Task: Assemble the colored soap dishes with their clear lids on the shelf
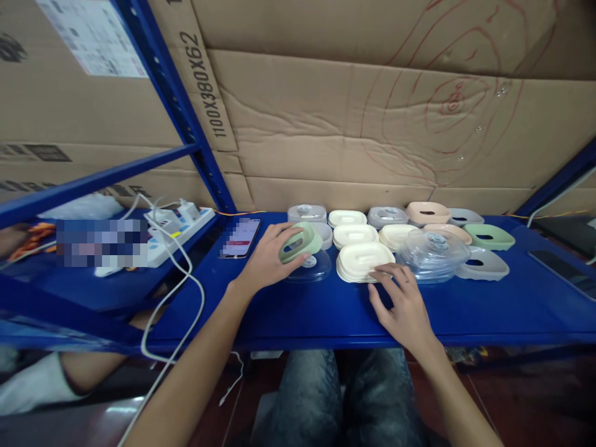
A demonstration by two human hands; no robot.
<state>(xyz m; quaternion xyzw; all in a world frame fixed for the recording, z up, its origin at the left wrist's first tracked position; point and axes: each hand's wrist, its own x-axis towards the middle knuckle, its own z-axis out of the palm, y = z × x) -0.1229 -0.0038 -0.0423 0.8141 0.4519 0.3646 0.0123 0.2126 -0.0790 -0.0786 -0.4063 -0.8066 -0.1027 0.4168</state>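
Observation:
My left hand grips a green oval tray and holds it tilted above a clear lid. With its fingers apart, my right hand touches the front right edge of a stack of cream oval dishes. Beside that hand, on the right, lies a pile of clear lids. More cream dishes stand behind the front stack. Peach trays, another green tray and a grey tray rest at the right.
A phone lies left of the dishes, and a dark device at the far right. Left of the blue post are a white power strip and loose white cables. Another person's arm shows at lower left.

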